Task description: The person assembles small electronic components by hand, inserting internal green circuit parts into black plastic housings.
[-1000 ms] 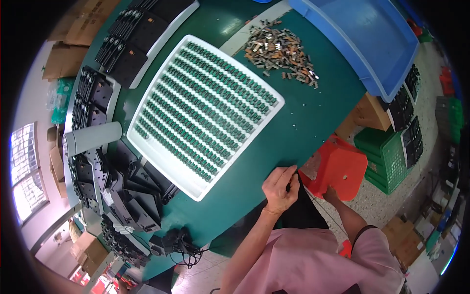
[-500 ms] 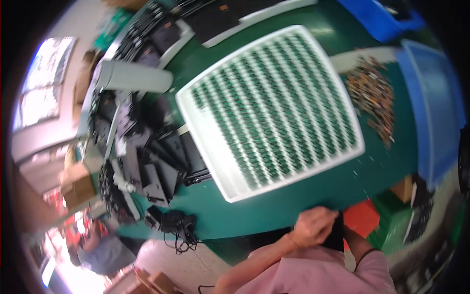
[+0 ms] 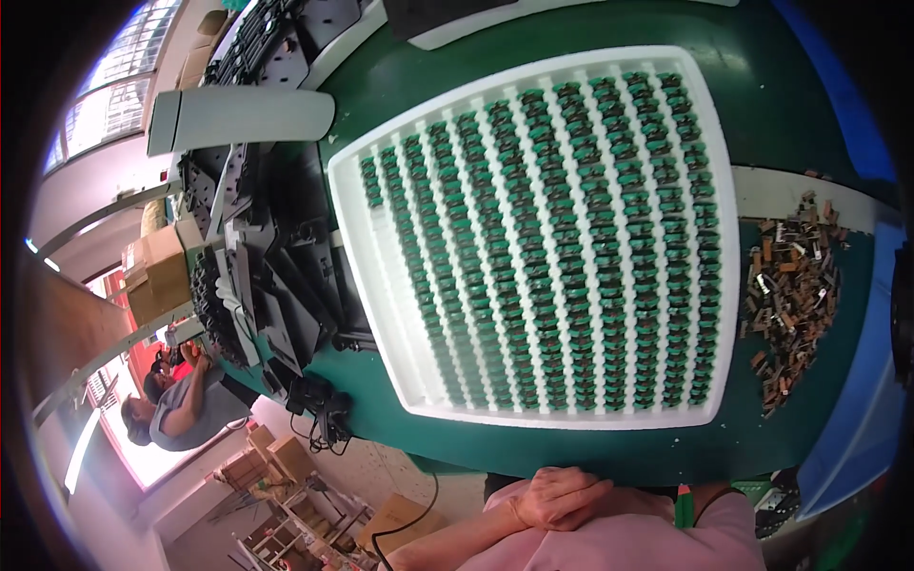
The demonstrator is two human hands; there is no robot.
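My left hand (image 3: 560, 497) is in front of my body at the table's near edge, its fingers bent and pressed together. Whether anything is inside them is hidden. My right forearm (image 3: 712, 495) shows at the lower right under a pink sleeve, while the right hand itself is out of sight. Beyond my hands, a large white foam tray (image 3: 400, 381) lies on the green table (image 3: 609, 457). Its rows hold many small green-and-dark parts (image 3: 577, 257), upright side by side. A strip along the tray's left side holds no parts.
Small brown and metallic pieces (image 3: 795, 295) lie heaped right of the tray, beside a blue bin (image 3: 862, 371). Black panels (image 3: 286, 295), a grey-white cylinder-like object (image 3: 243, 119) and black cables (image 3: 324, 409) crowd the left. A person (image 3: 190, 404) works at the far left; cardboard boxes (image 3: 162, 266) stand nearby.
My view has turned and shifted, so the tray looks larger and sharper. My left hand appears lower and further left, its fingers still bent together. The tray's contents look the same.
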